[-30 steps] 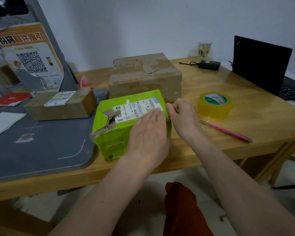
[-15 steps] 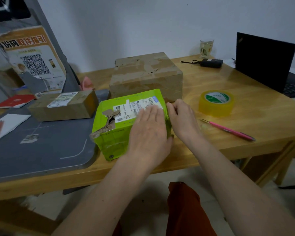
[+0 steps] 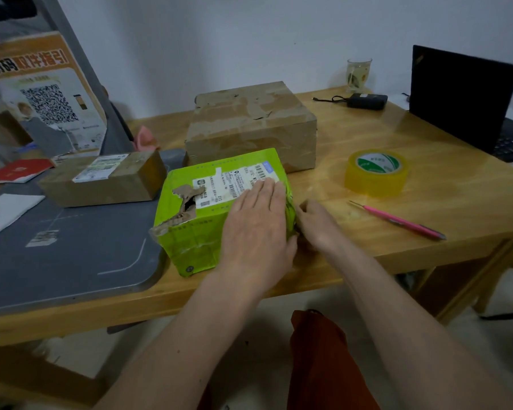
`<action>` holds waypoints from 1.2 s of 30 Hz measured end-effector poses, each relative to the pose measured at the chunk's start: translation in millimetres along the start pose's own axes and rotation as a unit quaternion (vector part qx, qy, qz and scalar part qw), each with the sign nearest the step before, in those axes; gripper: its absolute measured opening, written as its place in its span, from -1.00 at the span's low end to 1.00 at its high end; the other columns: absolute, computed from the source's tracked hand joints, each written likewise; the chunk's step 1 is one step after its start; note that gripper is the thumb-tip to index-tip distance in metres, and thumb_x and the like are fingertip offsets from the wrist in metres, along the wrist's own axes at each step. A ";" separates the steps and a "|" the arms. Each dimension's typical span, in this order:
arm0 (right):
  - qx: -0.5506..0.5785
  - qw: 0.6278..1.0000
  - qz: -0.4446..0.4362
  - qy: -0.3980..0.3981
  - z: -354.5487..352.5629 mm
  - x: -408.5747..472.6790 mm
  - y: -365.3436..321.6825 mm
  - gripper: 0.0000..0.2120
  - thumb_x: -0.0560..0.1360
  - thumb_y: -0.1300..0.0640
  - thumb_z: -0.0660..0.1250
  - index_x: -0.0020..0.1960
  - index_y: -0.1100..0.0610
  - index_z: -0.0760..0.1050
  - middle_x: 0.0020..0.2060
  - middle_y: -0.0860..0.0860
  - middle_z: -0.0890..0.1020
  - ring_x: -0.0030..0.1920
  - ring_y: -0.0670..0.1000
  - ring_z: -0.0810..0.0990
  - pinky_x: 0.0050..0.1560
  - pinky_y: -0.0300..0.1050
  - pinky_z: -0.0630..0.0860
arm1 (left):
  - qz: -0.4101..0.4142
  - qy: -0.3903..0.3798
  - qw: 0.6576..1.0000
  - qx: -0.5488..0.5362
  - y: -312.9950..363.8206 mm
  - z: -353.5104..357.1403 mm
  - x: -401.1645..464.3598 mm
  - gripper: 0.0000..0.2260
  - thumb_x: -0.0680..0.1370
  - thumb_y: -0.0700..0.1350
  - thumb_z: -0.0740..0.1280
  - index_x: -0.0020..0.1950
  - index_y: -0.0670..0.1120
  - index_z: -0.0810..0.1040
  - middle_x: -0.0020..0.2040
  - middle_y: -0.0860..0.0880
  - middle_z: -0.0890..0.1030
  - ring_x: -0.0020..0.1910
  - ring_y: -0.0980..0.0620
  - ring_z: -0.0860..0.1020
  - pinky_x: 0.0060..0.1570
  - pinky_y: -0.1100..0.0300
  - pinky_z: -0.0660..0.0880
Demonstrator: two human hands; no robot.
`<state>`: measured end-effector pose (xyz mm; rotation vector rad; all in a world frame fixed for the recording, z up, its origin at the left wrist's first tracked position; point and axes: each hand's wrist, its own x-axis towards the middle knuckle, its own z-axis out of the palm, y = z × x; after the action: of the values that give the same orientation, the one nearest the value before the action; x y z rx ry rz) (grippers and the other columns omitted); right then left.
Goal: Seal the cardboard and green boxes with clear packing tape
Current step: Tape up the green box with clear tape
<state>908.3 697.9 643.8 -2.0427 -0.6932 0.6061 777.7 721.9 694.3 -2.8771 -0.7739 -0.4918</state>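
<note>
The green box (image 3: 196, 232) with a white shipping label and a torn flap on its left stands near the table's front edge. My left hand (image 3: 256, 226) lies flat on its top right part, fingers straight. My right hand (image 3: 317, 224) presses against the box's right side, low down, with its fingers bent. What the right fingers hold is hidden. Behind the green box stands a large cardboard box (image 3: 251, 128) covered in old tape. A small cardboard box (image 3: 104, 179) lies to the left. The roll of clear tape (image 3: 376, 173) sits on the table to the right.
A pink pen (image 3: 400, 221) lies right of my right hand. A black laptop (image 3: 468, 102), a charger (image 3: 366, 101) and a glass (image 3: 358, 74) are at the back right. A grey mat (image 3: 71, 255) covers the wooden table's (image 3: 427, 143) left part, with a QR poster (image 3: 42, 96) behind.
My right hand has slid from the green box's top right corner down its right side. My left hand has stayed flat on the top.
</note>
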 end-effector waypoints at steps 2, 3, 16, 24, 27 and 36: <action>0.021 0.993 -0.040 0.107 -1.5 -1.6 -0.5 -0.80 0.60 0.07 0.19 -0.10 0.16 0.48 -0.09 0.18 0.59 0.01 0.18 0.55 -0.04 -0.05 0.40 | 0.007 -0.001 1.000 -0.002 -2.9 0.7 1.0 -0.27 0.61 0.14 0.19 0.60 -0.13 -0.11 0.62 -0.06 -0.02 0.59 0.02 -0.06 0.51 0.14 -0.17; 0.057 0.980 -0.071 0.179 -3.7 -7.0 -4.6 -0.81 0.61 0.11 0.18 -0.07 0.16 0.51 -0.06 0.16 0.61 0.04 0.16 0.56 0.01 -0.05 0.41 | 0.007 -0.003 1.000 -0.012 -3.3 -0.7 1.4 -0.27 0.60 0.12 0.20 0.60 -0.13 -0.10 0.62 -0.06 -0.01 0.59 0.02 -0.05 0.51 0.15 -0.16; 0.153 0.950 -0.206 0.176 19.2 -52.3 -14.1 -0.65 0.65 0.18 0.13 0.41 0.12 0.42 0.29 -0.03 0.54 0.27 -0.17 0.47 0.22 -0.42 0.30 | -0.015 0.118 0.993 0.016 -4.9 14.6 0.3 -0.50 0.41 -0.12 0.38 0.34 -0.21 0.51 0.14 -0.14 0.62 0.14 -0.13 0.58 0.37 -0.12 0.34; 0.294 0.931 -0.208 0.066 -2.7 -41.2 -11.1 -0.69 0.65 0.23 0.14 0.36 0.16 0.47 0.28 -0.03 0.55 0.28 -0.14 0.51 0.33 -0.15 0.43 | 0.009 0.142 0.986 -0.083 -22.2 16.9 -7.7 -0.62 0.41 -0.12 0.39 0.21 -0.21 0.60 0.17 -0.17 0.63 0.16 -0.18 0.58 0.24 -0.06 0.47; 0.257 0.925 -0.282 -0.003 -0.6 -39.8 -14.2 -0.70 0.65 0.24 0.13 0.34 0.12 0.46 0.44 -0.07 0.34 0.36 -0.26 0.37 0.29 -0.38 0.35 | -0.012 0.137 0.984 -0.115 -23.7 9.0 -5.5 -0.61 0.55 0.02 0.12 0.15 -0.11 0.65 0.09 -0.06 0.65 0.08 -0.12 0.55 0.09 -0.01 0.48; 0.250 0.913 -0.323 -0.026 5.1 -32.3 2.8 -0.58 0.63 0.27 0.17 0.41 -0.06 0.30 0.48 -0.10 0.28 0.45 -0.26 0.24 0.42 -0.30 0.24 | -0.035 0.122 0.966 -0.223 -42.4 1.9 16.5 -0.87 0.48 -0.01 0.45 -0.04 0.01 0.74 -0.02 0.01 0.72 0.03 -0.12 0.63 -0.05 -0.06 0.55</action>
<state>882.3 678.0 644.0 -1.2242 -1.0567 0.3888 770.2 766.5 699.5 -3.0968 -0.8126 -1.1390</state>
